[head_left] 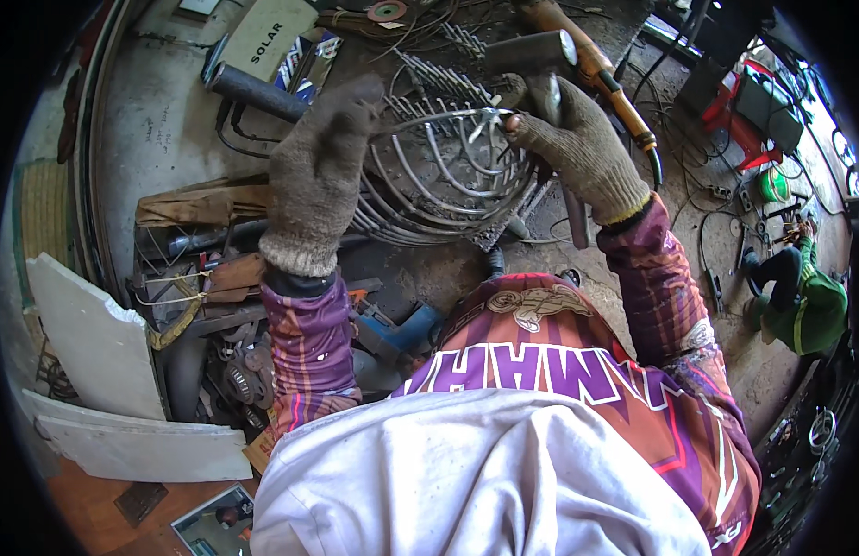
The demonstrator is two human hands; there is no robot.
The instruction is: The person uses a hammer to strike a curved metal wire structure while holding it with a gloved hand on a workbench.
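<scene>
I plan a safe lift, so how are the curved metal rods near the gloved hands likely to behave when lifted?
The curved metal rods would probably stay fairly stiff, since they look like metal in smooth arcs. Crowded closely together, they might catch on one another.

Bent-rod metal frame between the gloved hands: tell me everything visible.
The bent-rod frame is a set of spaced, nested curved rods, dull silver-grey and metallic-looking, bowing toward the wearer's body. A slightly arched rod runs along its top, with a pale, bright patch near the right end. The right gloved hand is at that end, apparently touching it; whether the left gloved hand touches is unclear. What supports it is hidden.
</scene>
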